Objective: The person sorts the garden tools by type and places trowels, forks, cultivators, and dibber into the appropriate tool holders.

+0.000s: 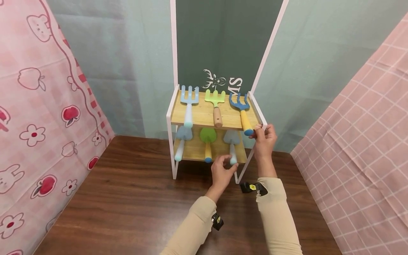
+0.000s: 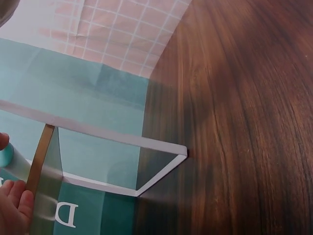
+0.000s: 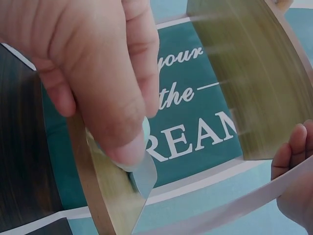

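Observation:
My left hand (image 1: 223, 173) pinches the pale teal handle end of a grey-blue hand trowel (image 1: 232, 137) at the lower shelf's right. Its thumb covers part of that handle in the right wrist view. At the upper right front corner, my right hand (image 1: 266, 141) grips the white shelf frame (image 1: 258, 109), fingers reaching round the post. Close beside those fingers is the blue end of a yellow-handled hand fork (image 1: 239, 105). A green hand fork (image 1: 215, 99) and a light blue hand fork (image 1: 189, 99) lie left of it on the upper shelf (image 1: 204, 115).
A green trowel (image 1: 208, 136) and a light blue trowel (image 1: 183, 134) lie on the lower shelf (image 1: 194, 150), handles forward. The rack stands on a dark wooden surface (image 1: 127, 198). A dark green panel (image 1: 223, 39) rises behind; pink curtains (image 1: 366, 124) flank both sides.

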Demonstrator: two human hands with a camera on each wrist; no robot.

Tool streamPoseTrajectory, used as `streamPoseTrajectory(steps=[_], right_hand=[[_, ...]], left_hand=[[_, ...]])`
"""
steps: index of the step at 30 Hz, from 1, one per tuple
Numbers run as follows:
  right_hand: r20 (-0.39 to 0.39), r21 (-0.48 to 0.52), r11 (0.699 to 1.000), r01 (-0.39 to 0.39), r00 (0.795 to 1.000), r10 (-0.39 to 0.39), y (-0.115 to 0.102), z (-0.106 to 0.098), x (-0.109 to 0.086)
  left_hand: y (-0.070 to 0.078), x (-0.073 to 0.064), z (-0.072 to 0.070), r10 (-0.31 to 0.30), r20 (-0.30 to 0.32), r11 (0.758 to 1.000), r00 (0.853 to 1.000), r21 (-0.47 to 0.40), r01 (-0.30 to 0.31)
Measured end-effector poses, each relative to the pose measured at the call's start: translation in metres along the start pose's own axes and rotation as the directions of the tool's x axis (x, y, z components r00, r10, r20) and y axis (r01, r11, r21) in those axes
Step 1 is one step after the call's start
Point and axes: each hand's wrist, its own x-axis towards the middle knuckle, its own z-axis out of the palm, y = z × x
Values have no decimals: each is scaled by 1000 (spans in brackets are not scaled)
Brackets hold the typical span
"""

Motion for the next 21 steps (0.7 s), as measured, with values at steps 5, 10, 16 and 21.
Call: streamPoseTrajectory(steps=[5, 10, 16, 21], right_hand=[[-7, -43, 999, -2, 1000, 1, 0, -2, 0], [-48, -207, 978, -8, 999, -2, -16, 0, -12], [-77, -388, 922, -12, 997, -19, -31, -10, -38], [-30, -520, 854, 6, 999, -25, -22, -38, -59]], left_hand=[[-1, 0, -3, 28, 22, 999, 999, 19, -29], [3, -5, -15, 81, 77, 995, 994, 58, -86], [0, -15, -50, 63, 213, 994, 975, 70, -79], [-7, -22, -89, 72, 236, 992, 969, 88, -95]])
